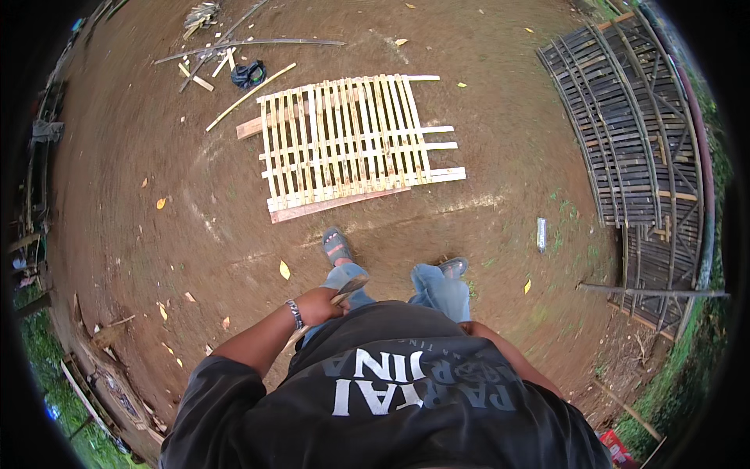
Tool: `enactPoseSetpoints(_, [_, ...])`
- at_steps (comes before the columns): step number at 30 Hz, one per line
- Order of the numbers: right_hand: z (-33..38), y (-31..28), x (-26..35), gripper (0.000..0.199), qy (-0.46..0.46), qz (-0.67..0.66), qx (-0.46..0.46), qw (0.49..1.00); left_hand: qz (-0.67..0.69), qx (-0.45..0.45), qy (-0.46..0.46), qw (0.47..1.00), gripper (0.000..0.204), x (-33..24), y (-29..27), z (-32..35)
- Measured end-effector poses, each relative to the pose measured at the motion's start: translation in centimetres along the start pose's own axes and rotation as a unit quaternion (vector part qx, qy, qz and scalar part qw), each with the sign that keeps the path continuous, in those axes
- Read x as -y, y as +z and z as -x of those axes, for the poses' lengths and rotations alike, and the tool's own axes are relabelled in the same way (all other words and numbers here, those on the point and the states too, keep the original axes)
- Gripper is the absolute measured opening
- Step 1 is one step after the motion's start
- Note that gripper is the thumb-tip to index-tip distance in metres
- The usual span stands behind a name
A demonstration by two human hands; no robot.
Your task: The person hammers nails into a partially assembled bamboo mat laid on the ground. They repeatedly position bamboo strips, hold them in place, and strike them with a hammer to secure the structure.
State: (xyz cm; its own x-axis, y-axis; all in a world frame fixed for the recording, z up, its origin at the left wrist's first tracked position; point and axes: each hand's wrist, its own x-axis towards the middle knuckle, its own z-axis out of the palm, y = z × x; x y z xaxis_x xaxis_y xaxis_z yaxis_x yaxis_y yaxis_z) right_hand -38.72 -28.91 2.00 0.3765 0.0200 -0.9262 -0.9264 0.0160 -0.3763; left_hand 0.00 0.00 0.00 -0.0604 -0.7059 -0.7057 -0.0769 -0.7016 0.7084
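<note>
My left hand (317, 306), with a bracelet at the wrist, is closed around a long brownish tool (349, 288). One end sticks out above my fist, and a paler wood-coloured part shows below it; its exact kind is unclear. My right forearm (512, 356) reaches down beside my body, and the hand is almost wholly hidden behind my shirt. Ahead of my feet lies a slatted bamboo panel (341, 143) of pale strips fixed across several crosswise strips. Reddish boards (336, 205) show from under its near edge and left side.
Loose strips and poles (250, 98) lie beyond the panel at the left, by a black plastic bag (248, 74). To the right stands a dark bamboo rack (617, 133) with a pole (656, 291) jutting out. A clear bottle (541, 234) lies on the dirt.
</note>
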Motion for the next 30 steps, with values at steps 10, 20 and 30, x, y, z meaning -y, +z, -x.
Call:
enactPoseSetpoints(10, [-3.6, -18.5, -8.5, 0.038, -0.043, 0.171, 0.25, 0.952, 0.299, -0.073, -0.152, 0.939, 0.018, -5.7, 15.2, -5.3])
enactPoseSetpoints(20, [-53.5, -29.2, -10.1, 0.048, -0.068, 0.05, -0.064, 0.994, 0.322, -0.433, -0.055, 0.84, 0.03, 14.9, -3.1, -38.3])
enactPoseSetpoints(30, [-72.7, -26.2, -2.7, 0.093, -0.092, -0.326, -0.117, 0.934, 0.488, -0.561, -0.029, 0.669, 0.038, 32.1, -5.8, -61.7])
